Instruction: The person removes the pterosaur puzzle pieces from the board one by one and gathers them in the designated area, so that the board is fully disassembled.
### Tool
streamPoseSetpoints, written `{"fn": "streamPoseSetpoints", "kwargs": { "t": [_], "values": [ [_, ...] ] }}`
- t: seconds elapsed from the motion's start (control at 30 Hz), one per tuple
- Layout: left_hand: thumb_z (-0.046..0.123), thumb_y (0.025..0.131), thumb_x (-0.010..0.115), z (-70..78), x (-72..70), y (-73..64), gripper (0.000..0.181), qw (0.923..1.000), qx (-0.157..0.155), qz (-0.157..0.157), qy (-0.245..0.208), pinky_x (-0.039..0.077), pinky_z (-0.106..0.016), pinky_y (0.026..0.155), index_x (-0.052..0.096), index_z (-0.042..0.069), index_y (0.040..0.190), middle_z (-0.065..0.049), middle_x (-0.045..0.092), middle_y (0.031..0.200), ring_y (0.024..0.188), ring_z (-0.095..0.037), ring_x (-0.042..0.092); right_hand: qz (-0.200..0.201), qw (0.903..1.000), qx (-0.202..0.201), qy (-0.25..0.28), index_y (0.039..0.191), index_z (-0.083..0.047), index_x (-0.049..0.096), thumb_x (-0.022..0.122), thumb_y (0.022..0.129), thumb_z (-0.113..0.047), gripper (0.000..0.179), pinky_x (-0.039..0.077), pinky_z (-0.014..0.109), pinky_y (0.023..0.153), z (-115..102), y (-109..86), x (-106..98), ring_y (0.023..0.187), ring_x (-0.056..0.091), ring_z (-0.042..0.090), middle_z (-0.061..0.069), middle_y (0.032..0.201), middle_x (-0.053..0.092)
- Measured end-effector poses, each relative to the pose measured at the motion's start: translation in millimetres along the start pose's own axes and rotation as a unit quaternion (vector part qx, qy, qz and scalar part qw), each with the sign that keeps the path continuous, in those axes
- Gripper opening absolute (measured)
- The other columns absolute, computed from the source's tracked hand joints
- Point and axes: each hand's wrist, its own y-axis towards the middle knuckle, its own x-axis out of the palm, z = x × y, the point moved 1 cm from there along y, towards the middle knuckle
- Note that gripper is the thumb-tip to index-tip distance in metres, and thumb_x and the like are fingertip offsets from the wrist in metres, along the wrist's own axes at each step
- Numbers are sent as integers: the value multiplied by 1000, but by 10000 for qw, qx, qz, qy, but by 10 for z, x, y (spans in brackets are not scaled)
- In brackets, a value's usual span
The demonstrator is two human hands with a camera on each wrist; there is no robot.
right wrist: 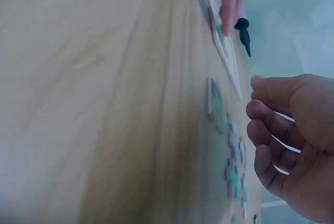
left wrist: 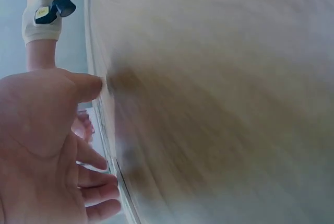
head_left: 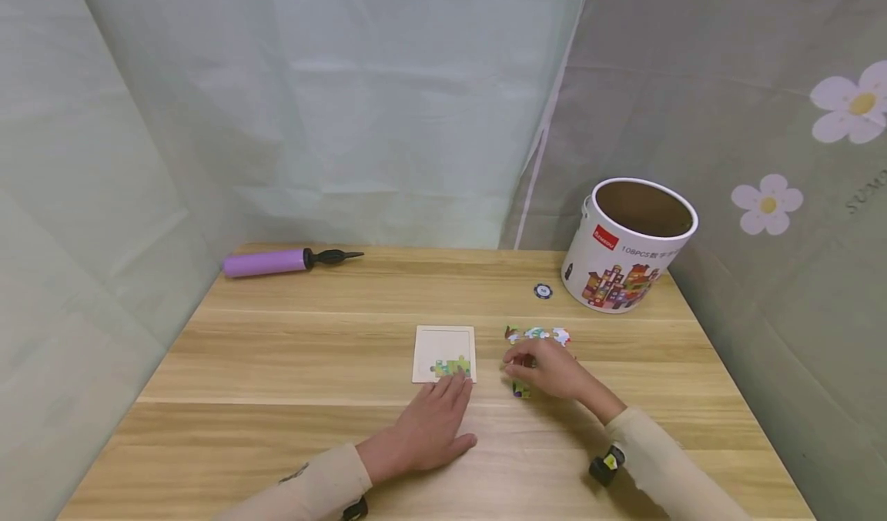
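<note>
My left hand (head_left: 431, 429) lies with fairly straight fingers at the lower edge of a square, pale puzzle tray (head_left: 433, 344). Its fingertips touch the green joined puzzle pieces (head_left: 449, 365) in the tray's lower right part. To the right of the tray, my right hand (head_left: 547, 369) hovers over loose puzzle pieces (head_left: 537, 333), partly covering them. The right wrist view shows that hand (right wrist: 292, 135) with loosely bent fingers and nothing visible between thumb and forefinger. A green and purple piece (head_left: 521, 389) lies just below it. In the left wrist view, the left palm (left wrist: 36, 130) hides the tray's pieces.
A white bucket (head_left: 624, 275) with printed blocks stands at the back right. Beside it lies a round blue and white chip (head_left: 543, 291). A purple hand pump (head_left: 270, 262) rests at the back left of the wooden table (head_left: 277, 367). Curtains (head_left: 416, 105) hang behind.
</note>
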Motion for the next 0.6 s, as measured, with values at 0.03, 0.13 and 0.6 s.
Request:
{"fn": "streamPoseSetpoints", "kwargs": {
  "t": [0.03, 0.13, 0.6],
  "values": [
    [56, 103, 48, 6, 0, 1, 79, 9999, -3, -55, -99, 36, -45, 118, 37, -3, 155, -21, 36, 161, 148, -33, 37, -18, 10000, -15, -10, 100, -14, 77, 75, 94, -18, 8, 54, 24, 71, -20, 32, -5, 77, 60, 1, -15, 83, 66],
    [55, 104, 45, 22, 2, -1, 79, 9995, 18, -97, -315, 32, -44, 121, 37, -6, 154, -24, 34, 161, 149, -35, 35, -50, 10000, -7, -17, 101, -13, 78, 75, 95, -19, 9, 54, 24, 70, -75, 130, -8, 77, 61, 1, -15, 84, 67],
    [59, 102, 47, 51, -31, -47, 83, 9990, 26, -342, -271, 32, -43, 121, 39, -6, 153, -23, 32, 163, 151, -34, 32, -390, 9980, -459, 187, 106, -10, 79, 74, 96, -17, 14, 55, 23, 73, -371, 670, 203, 82, 65, 4, -5, 95, 75]
  ]
}}
